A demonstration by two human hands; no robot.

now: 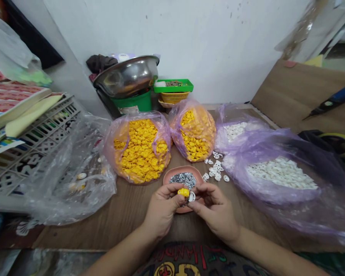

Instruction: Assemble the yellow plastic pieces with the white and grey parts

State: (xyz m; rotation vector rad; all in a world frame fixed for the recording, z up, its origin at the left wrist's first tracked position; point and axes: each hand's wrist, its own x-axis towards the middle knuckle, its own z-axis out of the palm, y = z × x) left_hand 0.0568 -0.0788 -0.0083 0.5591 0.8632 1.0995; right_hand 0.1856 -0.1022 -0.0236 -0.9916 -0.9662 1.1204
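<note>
My left hand (pixel 161 207) is closed, pinching a small yellow plastic piece (pixel 183 192) between thumb and fingers. My right hand (pixel 212 207) is closed on a small white ring-shaped piece (pixel 192 196) pressed against the yellow one. Both hands hover just over the near rim of a pink dish (pixel 172 174) holding tiny grey bits. Behind it stand two bags of yellow pieces (pixel 139 151) (pixel 194 132). Loose white pieces (pixel 215 168) lie on the wooden table to the right of the dish.
Two purple bags of white pieces (pixel 278 172) (pixel 235 130) fill the right side. A crumpled clear bag (pixel 71 172) lies left, beside a plastic crate (pixel 25 153) with books. A steel bowl (pixel 126 76) on a green bucket and small baskets (pixel 174 92) stand by the wall.
</note>
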